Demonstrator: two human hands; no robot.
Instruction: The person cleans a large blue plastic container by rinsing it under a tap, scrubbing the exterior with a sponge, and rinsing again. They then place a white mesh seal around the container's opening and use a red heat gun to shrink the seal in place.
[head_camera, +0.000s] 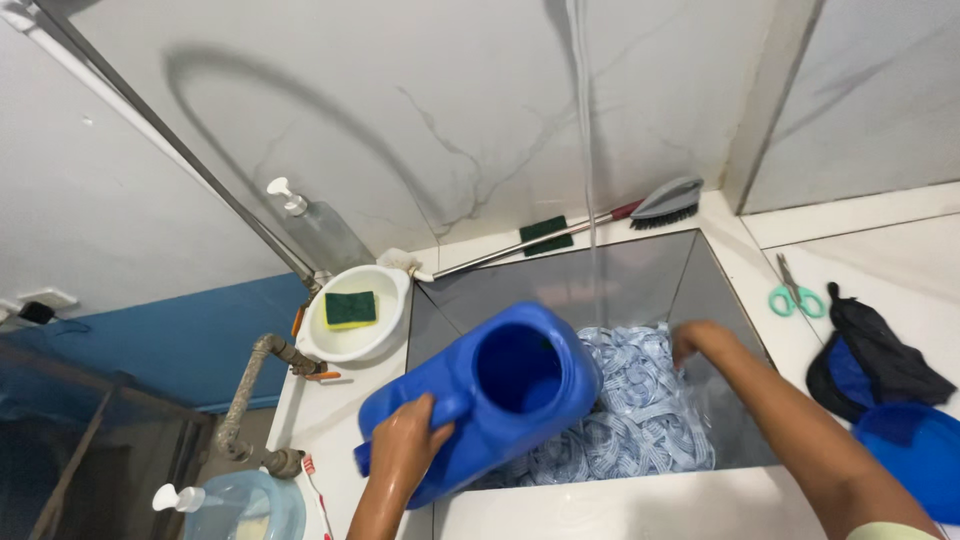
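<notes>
my left hand (408, 440) grips the blue jug (500, 395), tilted over the sink (640, 270); my right hand (700, 342) presses the patterned cloth (620, 400), grip unclear. water runs, washing seems midway.

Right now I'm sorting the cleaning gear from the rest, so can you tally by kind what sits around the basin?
Pump bottles: 2
Scrub sponges: 2
Brushes: 1
Scissors: 1
White bowls: 1
Blue jugs: 1, held by the left hand
Total: 8
</notes>
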